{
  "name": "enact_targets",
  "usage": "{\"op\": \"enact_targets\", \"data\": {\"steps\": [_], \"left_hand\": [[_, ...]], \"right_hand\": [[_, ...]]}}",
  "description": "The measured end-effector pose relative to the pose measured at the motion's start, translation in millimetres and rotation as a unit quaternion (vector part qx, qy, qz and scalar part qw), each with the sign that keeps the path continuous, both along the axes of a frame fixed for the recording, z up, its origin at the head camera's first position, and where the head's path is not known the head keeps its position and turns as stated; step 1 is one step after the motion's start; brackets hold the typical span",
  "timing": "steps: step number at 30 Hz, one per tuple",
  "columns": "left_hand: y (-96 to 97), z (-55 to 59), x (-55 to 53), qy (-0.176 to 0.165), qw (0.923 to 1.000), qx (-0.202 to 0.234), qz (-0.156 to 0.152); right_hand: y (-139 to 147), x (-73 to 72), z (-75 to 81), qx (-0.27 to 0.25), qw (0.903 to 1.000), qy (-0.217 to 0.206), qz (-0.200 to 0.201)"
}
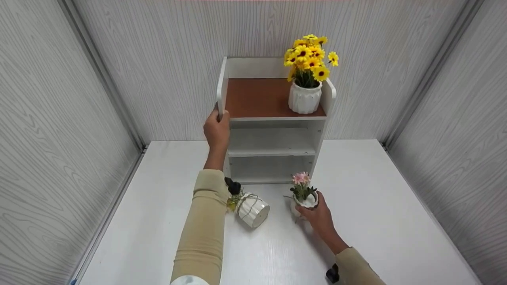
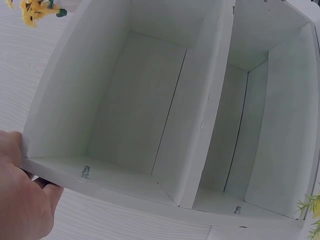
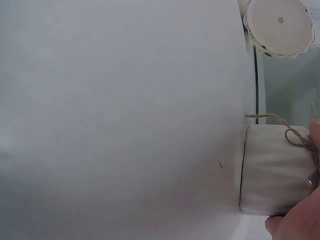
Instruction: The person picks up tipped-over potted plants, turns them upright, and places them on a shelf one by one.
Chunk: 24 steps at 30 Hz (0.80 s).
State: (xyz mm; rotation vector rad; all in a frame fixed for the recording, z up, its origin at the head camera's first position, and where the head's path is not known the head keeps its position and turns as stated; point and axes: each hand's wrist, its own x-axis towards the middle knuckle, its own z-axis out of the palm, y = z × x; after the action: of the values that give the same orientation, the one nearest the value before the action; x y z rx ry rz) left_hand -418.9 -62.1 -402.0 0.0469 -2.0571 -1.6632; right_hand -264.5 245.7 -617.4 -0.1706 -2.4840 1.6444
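My left hand point(image 1: 217, 128) grips the upper left side panel of a small white shelf unit point(image 1: 273, 152) with a brown top; the left wrist view shows its fingers point(image 2: 47, 195) at the panel's edge. In front of the unit's right side, my right hand point(image 1: 320, 217) holds a small white flower pot point(image 3: 277, 170) with pink flowers point(image 1: 302, 178) and twine round it. Another white pot point(image 1: 253, 209), tied with twine, lies on its side, its base toward me and its yellow flowers point(image 1: 233, 202) partly behind my left sleeve.
A ribbed white pot of yellow flowers point(image 1: 305, 99) stands on the brown top point(image 1: 257, 97) at the right. The unit stands on a white table point(image 1: 376, 198) against the back wall, with grey wood-grain walls point(image 1: 455, 118) on both sides.
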Motion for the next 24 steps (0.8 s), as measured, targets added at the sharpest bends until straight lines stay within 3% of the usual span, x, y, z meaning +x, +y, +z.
{"op": "enact_targets", "data": {"steps": [7, 24], "left_hand": [[-0.3, 0.6, -0.3, -0.002, 1.0000, 0.001, -0.001], [0.0, -1.8, -2.8, -0.001, 1.0000, -0.007, 0.006]], "right_hand": [[-0.6, 1.2, -1.0, -0.011, 0.9998, -0.015, -0.006], [-0.7, 3.3, -4.5, 0.027, 0.9986, 0.029, -0.034]]}}
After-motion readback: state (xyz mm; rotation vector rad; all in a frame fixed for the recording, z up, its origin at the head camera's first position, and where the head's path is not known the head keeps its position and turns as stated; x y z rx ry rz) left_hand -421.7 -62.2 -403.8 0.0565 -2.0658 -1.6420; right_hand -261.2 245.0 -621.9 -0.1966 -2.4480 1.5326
